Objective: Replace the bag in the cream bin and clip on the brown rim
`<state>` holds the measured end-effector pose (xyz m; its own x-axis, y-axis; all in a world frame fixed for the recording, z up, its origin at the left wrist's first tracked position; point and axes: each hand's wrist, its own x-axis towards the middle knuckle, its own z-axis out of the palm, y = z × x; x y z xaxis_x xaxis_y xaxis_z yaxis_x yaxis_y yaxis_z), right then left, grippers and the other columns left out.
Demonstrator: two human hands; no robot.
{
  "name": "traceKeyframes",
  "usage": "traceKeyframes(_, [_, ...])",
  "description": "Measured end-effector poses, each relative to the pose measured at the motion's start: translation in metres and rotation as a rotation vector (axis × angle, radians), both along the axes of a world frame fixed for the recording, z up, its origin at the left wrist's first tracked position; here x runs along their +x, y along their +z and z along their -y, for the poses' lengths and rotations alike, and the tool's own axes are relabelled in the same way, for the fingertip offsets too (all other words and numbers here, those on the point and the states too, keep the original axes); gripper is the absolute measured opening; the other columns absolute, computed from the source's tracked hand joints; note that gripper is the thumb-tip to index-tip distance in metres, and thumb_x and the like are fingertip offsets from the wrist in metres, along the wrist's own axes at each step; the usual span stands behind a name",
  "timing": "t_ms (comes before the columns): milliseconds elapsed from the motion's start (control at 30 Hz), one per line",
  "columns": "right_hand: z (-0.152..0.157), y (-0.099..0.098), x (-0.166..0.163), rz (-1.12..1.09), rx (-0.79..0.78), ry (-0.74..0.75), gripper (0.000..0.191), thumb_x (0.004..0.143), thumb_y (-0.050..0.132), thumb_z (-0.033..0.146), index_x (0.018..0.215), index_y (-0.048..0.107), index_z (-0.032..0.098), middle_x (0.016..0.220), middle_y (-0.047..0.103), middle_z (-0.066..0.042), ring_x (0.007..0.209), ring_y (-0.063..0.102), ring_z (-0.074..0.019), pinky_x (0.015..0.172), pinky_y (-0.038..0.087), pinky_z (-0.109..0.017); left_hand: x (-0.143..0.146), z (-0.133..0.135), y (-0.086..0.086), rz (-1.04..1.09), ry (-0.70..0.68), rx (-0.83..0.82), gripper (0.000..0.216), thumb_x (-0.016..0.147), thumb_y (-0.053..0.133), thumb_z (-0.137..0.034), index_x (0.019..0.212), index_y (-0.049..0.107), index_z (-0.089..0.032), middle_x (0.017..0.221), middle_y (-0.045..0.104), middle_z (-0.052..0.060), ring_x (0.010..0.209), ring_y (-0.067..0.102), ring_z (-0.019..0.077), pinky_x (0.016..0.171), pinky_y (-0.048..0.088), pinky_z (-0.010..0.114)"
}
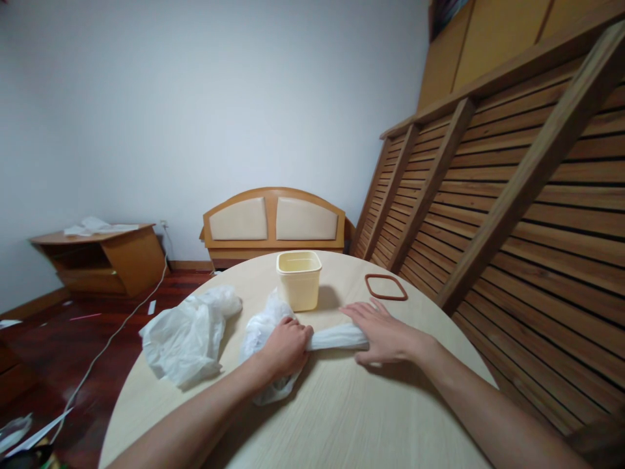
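My left hand (288,345) is closed around a white plastic bag (339,337). To the right of that fist the bag is gathered into a long narrow strip, while its loose crumpled part bulges out on the left. My right hand (383,331) is at the strip's far end, fingers stretched out and thumb apart, with the end lying between them. Just behind the bag stands a pale yellow plastic container (299,286), upright, with no lid on it. A reddish-brown rounded-square ring (385,286) lies flat beyond my right hand.
A second crumpled white plastic bag (188,339) lies at the left of the round table (342,417). A slatted wooden panel (517,215) leans on the right. Behind are a headboard (273,190) and a low cabinet (129,260); a white cable (110,344) crosses the floor.
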<state>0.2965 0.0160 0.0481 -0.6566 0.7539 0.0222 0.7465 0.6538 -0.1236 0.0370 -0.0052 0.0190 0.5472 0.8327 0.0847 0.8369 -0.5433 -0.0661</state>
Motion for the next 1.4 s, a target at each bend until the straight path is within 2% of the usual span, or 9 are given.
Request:
traceKeyframes(100, [0.008,-0.005,-0.031,-0.1,-0.021,0.138,0.103,0.073,0.074,0.052,0.156,0.025,0.018,0.156,0.039,-0.016,0.143,0.034,-0.0326,0.122,0.008,-0.051,0.0,0.0,0.0,0.016,-0.018,0.003,0.019,0.079,0.056,-0.016,0.097,0.062,-0.015,0.098,0.073,0.015,0.096,0.069,0.0302,0.094,0.048,0.043])
traceKeyframes(200, [0.01,-0.017,-0.054,-0.114,0.016,0.116,0.091,0.081,0.069,0.038,0.156,0.024,0.014,0.142,0.054,-0.019,0.131,0.049,-0.0319,0.118,0.022,-0.05,0.0,0.0,0.0,0.049,-0.016,-0.004,0.022,0.079,0.055,-0.013,0.101,0.062,-0.013,0.098,0.073,0.015,0.096,0.069,0.0299,0.095,0.047,0.043])
traceKeyframes(367, [0.005,-0.027,-0.058,-0.12,0.026,0.086,0.045,0.079,0.056,0.007,0.123,0.062,0.017,0.117,0.071,-0.011,0.109,0.063,-0.0264,0.093,0.044,-0.036,-0.004,0.003,0.007,0.063,-0.035,-0.058,0.034,0.077,0.049,-0.005,0.108,0.06,-0.013,0.101,0.073,0.013,0.096,0.068,0.0273,0.095,0.046,0.041])
traceKeyframes(467, [0.001,-0.024,-0.044,-0.1,-0.012,0.094,0.028,0.082,0.052,0.007,0.102,0.068,0.02,0.107,0.074,-0.007,0.098,0.067,-0.0231,0.08,0.044,-0.03,-0.01,0.005,0.013,0.04,-0.051,-0.125,0.038,0.076,0.047,-0.002,0.108,0.061,-0.015,0.102,0.073,0.012,0.098,0.067,0.0257,0.097,0.044,0.038])
traceKeyframes(667, [-0.008,-0.015,-0.02,-0.011,0.025,0.032,0.022,0.086,0.051,0.011,0.093,0.069,0.021,0.094,0.077,-0.006,0.086,0.069,-0.0219,0.068,0.038,-0.027,-0.027,0.008,0.025,-0.071,-0.015,-0.169,0.033,0.076,0.047,-0.004,0.102,0.064,-0.013,0.097,0.073,0.015,0.092,0.069,0.0287,0.089,0.045,0.038])
traceKeyframes(767, [-0.009,-0.014,-0.019,-0.012,0.036,0.025,0.022,0.086,0.051,0.01,0.092,0.069,0.02,0.092,0.077,-0.007,0.084,0.069,-0.0213,0.067,0.037,-0.026,-0.029,0.011,0.028,-0.066,-0.002,-0.188,0.039,0.073,0.056,-0.013,0.112,0.063,-0.012,0.092,0.074,0.015,0.088,0.071,0.0313,0.089,0.047,0.042])
traceKeyframes(933, [0.003,-0.012,-0.031,-0.032,0.036,0.05,0.02,0.085,0.054,0.013,0.095,0.069,0.02,0.093,0.077,-0.007,0.08,0.069,-0.021,0.065,0.036,-0.026,-0.009,0.018,0.021,0.198,-0.014,-0.109,0.082,0.077,0.066,-0.049,0.146,0.038,-0.012,0.117,0.07,0.019,0.107,0.066,0.0364,0.102,0.042,0.052])
traceKeyframes(1167, [0.003,-0.01,-0.025,-0.149,0.02,0.085,0.014,0.086,0.058,0.019,0.094,0.069,0.02,0.089,0.076,-0.005,0.078,0.067,-0.0191,0.066,0.038,-0.025,0.005,0.013,0.004,0.393,-0.017,-0.236,0.046,0.085,0.05,-0.014,0.131,0.052,-0.018,0.105,0.072,0.013,0.091,0.068,0.0278,0.079,0.048,0.038])
traceKeyframes(1400, [-0.006,-0.008,-0.009,-0.288,0.08,0.082,0.015,0.091,0.058,0.028,0.088,0.069,0.019,0.083,0.074,-0.005,0.073,0.066,-0.0169,0.065,0.04,-0.025,-0.003,0.012,0.026,1.022,-0.178,-0.495,0.025,0.094,0.053,-0.034,0.115,0.053,-0.019,0.076,0.053,-0.002,0.065,0.044,0.0126,0.06,0.034,0.024])
